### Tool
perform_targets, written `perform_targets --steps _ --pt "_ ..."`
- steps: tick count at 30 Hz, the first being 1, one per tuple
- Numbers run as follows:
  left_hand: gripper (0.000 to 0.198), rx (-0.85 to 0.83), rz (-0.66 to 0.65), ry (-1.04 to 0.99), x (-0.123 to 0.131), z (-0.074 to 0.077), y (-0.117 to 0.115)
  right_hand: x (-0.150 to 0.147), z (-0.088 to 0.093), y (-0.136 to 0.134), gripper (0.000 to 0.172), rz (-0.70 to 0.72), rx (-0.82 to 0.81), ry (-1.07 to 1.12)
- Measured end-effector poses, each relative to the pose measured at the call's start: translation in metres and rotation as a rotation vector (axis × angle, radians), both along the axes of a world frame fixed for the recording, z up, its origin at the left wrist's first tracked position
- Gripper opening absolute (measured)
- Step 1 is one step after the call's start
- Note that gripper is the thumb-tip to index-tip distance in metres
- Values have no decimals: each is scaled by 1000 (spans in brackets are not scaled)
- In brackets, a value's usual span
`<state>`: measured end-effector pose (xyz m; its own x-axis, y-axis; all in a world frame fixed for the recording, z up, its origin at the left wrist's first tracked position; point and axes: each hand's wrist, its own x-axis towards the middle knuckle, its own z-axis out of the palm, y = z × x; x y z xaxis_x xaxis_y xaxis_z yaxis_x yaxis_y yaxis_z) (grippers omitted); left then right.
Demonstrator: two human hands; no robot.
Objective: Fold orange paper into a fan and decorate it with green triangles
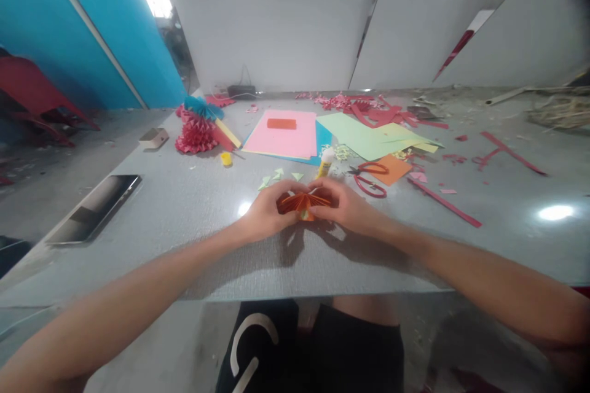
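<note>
Grey table point(193, 196): left hand point(271, 212) and right hand point(345, 207) pinch opposite sides of the fan point(304, 201), presumably keeping its pleats gathered; scissors point(358, 171) lie beyond the right hand

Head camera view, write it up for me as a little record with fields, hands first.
Left hand: holds one side of the folded orange paper
Right hand: holds its other side
Just beyond the hands: glue stick, scissors with red handles
Farther back: pink sheet with an orange strip on it
Far left of table: dark flat device
</note>
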<state>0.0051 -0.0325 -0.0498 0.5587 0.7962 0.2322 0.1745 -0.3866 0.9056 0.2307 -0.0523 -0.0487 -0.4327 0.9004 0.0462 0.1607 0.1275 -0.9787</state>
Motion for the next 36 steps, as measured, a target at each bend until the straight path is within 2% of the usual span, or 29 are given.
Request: perform_targets --steps 6,12,21,27,36 --pt "37 -123 7 -56 0 -3 2 3 2 2 27 -29 30 -46" --pt "35 -255 113 -186 0 1 4 4 7 3 26 -30 -11 7" --pt "28 -232 232 -287 0 2 5 6 12 4 28 -16 -45 -24" --pt "27 -275 198 -322 0 2 5 8 9 6 29 -4 18 -42" --pt "26 -218 196 -219 0 7 2 6 9 1 32 21 -31 -47"
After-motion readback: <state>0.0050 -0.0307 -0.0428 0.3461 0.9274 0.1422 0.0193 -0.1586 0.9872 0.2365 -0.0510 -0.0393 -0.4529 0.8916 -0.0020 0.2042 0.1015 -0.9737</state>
